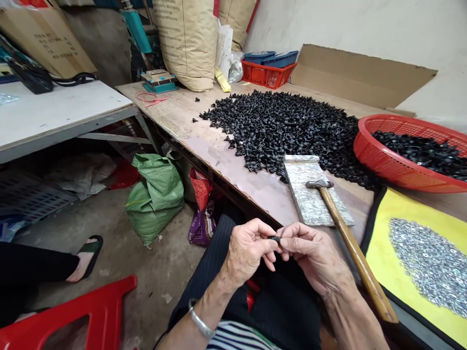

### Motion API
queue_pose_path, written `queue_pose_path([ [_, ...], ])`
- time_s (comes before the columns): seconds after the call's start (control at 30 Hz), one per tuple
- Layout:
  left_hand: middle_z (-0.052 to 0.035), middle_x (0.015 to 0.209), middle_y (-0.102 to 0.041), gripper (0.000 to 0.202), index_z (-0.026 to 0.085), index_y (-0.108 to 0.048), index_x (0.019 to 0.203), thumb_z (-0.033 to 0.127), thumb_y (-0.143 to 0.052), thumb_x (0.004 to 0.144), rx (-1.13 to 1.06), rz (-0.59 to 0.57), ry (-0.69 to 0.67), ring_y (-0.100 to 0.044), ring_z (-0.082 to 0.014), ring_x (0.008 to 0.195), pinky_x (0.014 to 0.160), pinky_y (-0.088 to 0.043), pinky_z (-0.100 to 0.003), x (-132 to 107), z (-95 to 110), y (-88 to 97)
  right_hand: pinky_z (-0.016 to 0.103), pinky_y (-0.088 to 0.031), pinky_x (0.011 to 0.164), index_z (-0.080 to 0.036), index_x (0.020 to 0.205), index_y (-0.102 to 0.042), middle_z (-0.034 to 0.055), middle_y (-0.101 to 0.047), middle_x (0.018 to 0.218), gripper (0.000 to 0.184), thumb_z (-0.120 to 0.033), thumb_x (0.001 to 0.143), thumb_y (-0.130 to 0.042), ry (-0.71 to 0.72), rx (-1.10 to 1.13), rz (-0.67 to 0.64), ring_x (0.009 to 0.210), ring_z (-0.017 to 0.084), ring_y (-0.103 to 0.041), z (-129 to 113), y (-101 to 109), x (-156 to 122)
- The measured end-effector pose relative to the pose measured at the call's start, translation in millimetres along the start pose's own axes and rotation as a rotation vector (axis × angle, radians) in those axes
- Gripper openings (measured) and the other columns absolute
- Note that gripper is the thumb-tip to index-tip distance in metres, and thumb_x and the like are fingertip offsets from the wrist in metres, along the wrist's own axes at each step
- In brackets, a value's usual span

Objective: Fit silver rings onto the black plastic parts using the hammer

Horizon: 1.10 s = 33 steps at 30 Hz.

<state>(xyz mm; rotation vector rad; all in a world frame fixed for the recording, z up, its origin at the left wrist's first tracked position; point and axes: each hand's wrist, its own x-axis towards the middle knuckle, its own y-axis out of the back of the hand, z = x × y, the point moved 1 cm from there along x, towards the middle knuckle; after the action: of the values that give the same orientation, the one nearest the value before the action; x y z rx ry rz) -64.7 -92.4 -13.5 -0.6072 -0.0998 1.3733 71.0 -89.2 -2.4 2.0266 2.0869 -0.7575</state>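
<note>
Seated worker's hands at a bench, seen from head height, left to right. Well left of the fingers, a red plastic stool (91, 311) stands on the concrete floor (120, 253), with a green woven sack (155, 199) beyond it. Left hand (248, 253): forearm raised, a silver bangle (199, 318) at the wrist, thumb and forefinger closed in a pinch on a small black moulded part (274, 238), other fingers loosely curled. Right hand (314, 257): wrist angled inward, thumb and forefinger closed on the part's other end, so the part sits between both sets of fingertips, partly hidden. Ahead of the fingers, on a wooden bench (164, 112), lies a mound of similar black parts (277, 127). Just right of them, a wooden-handled hammer (350, 238) runs beside the right forearm. Farther right are a red plastic basket (401, 150) and a yellow mat (383, 228) bearing small silver metal pieces (426, 262). Risks: a slackened pinch could drop the part; a shifted forearm could knock the hammer.
</note>
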Motion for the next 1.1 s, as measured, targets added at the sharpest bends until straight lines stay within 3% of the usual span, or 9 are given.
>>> queue_pose_path([
  [0.17,-0.0009,0.045,-0.058,0.015,0.01,-0.06,0.068,0.018,-0.07,0.061,-0.079,-0.062,0.009,-0.052,-0.0112,0.034,0.031,-0.046,-0.021,3,-9,6.1,0.022,-0.039,0.046,-0.013,0.06,-0.065,0.0036,-0.065,0.071,0.018,-0.022,0.051,-0.078,0.036,-0.019,0.066,0.046,0.009,-0.051,7,-1,-5],
  [0.37,-0.0025,0.049,-0.059,0.024,0.009,-0.061,0.069,0.023,-0.075,0.055,-0.215,0.002,0.03,-0.052,-0.0117,0.033,0.029,-0.045,-0.021,3,-24,1.0,0.024,-0.039,0.042,-0.013,0.057,-0.066,0.0037,-0.061,0.058,0.021,-0.024,0.046,-0.08,0.04,-0.052,0.145,0.042,0.012,-0.051,12,6,-5],
  [0.57,-0.0025,0.043,-0.058,0.025,0.008,-0.064,0.068,0.024,-0.077,0.055,-0.245,-0.017,0.017,-0.053,-0.0118,0.034,0.032,-0.046,-0.02,-4,-21,-4.6,0.025,-0.041,0.039,-0.014,0.052,-0.064,0.0046,-0.064,0.069,0.02,-0.023,0.045,-0.08,0.02,0.04,0.18,0.04,0.011,-0.051,14,7,-9],
  [0.83,-0.0028,0.043,-0.06,0.017,0.011,-0.059,0.066,0.016,-0.073,0.057,-0.42,-0.057,0.017,-0.054,-0.0142,0.033,0.028,-0.044,-0.02,2,-28,-11.1,0.026,-0.041,0.032,-0.014,0.047,-0.061,0.0032,-0.062,0.064,0.016,-0.018,0.043,-0.076,0.06,0.183,0.266,0.037,0.012,-0.05,15,-8,-11],
  [1.1,-0.0049,0.047,-0.062,0.014,0.01,-0.058,0.069,0.015,-0.07,0.063,-0.314,-0.128,0.048,-0.057,-0.0154,0.036,0.03,-0.045,-0.02,5,-13,-15.7,0.024,-0.04,0.035,-0.014,0.045,-0.06,0.0023,-0.06,0.062,0.013,-0.016,0.045,-0.072,0.1,0.243,0.283,0.036,0.01,-0.049,3,-8,-15],
])
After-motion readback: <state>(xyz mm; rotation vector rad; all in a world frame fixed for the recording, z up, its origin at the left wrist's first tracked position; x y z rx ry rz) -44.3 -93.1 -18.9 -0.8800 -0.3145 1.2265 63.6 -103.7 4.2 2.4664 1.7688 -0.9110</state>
